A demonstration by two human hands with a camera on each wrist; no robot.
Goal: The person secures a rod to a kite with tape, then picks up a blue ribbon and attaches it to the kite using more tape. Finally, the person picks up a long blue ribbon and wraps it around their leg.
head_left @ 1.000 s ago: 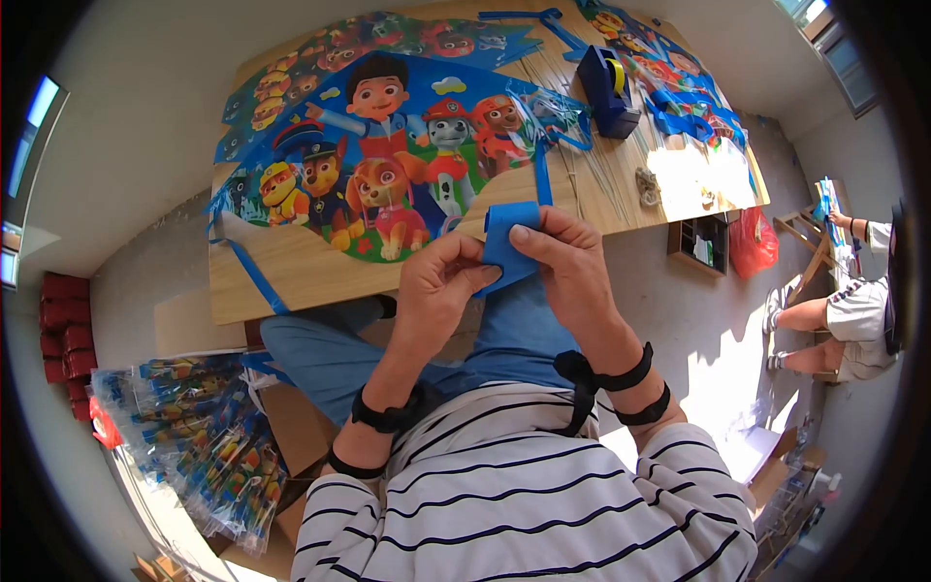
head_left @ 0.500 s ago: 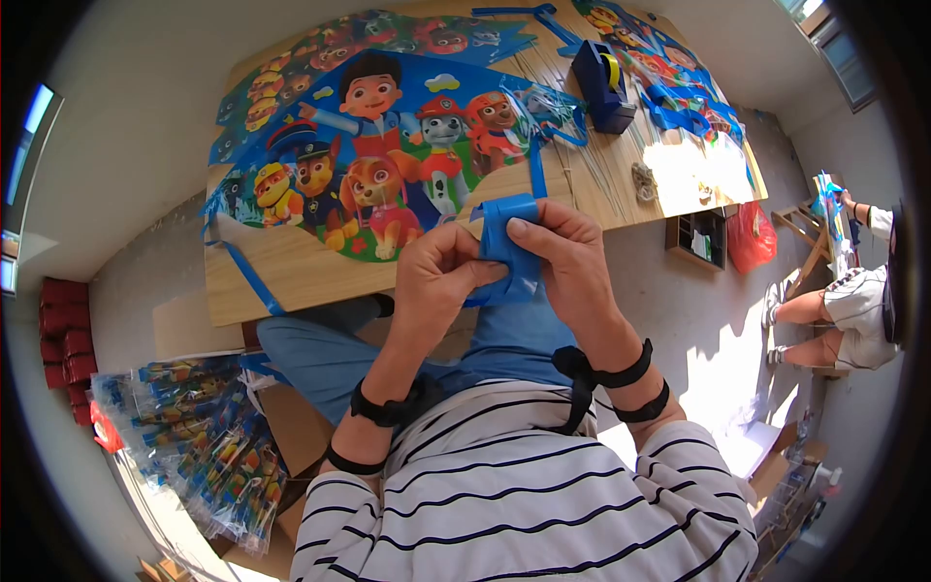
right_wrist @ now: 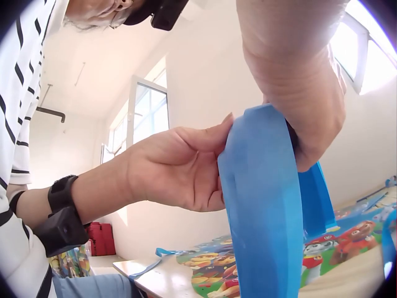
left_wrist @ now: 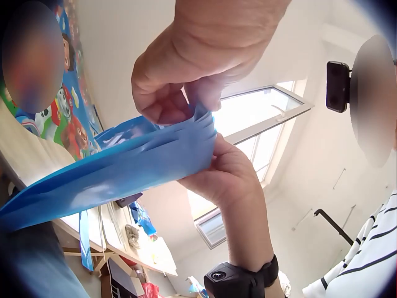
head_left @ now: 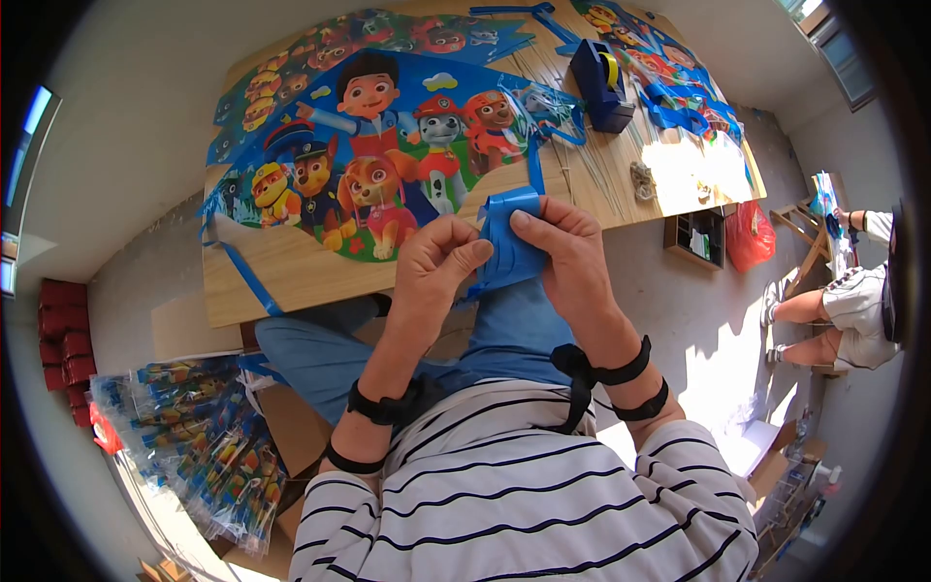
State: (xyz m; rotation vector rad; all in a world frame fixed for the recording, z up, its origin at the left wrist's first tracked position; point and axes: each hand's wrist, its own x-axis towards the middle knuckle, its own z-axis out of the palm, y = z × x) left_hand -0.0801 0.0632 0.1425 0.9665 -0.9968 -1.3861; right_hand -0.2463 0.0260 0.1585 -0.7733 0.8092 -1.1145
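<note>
A folded, layered blue plastic strip (head_left: pixel 511 254) is held between my two hands above my lap, in front of the table edge. My right hand (head_left: pixel 574 254) pinches its upper right part, thumb on the near face. At its left edge, the thumb and bent forefinger of my left hand (head_left: pixel 436 264) pinch the layers. Several stacked edges show where the strip (left_wrist: pixel 124 171) gathers at the fingers in the left wrist view. A long end of the strip (right_wrist: pixel 263 205) hangs down in the right wrist view.
Cartoon-printed plastic sheets (head_left: pixel 378 145) with blue ribbons cover much of the wooden table (head_left: pixel 320 276). A tape dispenser (head_left: pixel 601 92) stands at the back right, near a twine bundle (head_left: pixel 642 181). Packed sheets (head_left: pixel 199 451) lie at lower left. Another person (head_left: pixel 858 301) is at far right.
My left thumb has slid up and left to the strip's edge. The strip looked flat at first; its layers now show spread along the left side. My right hand keeps its grip.
</note>
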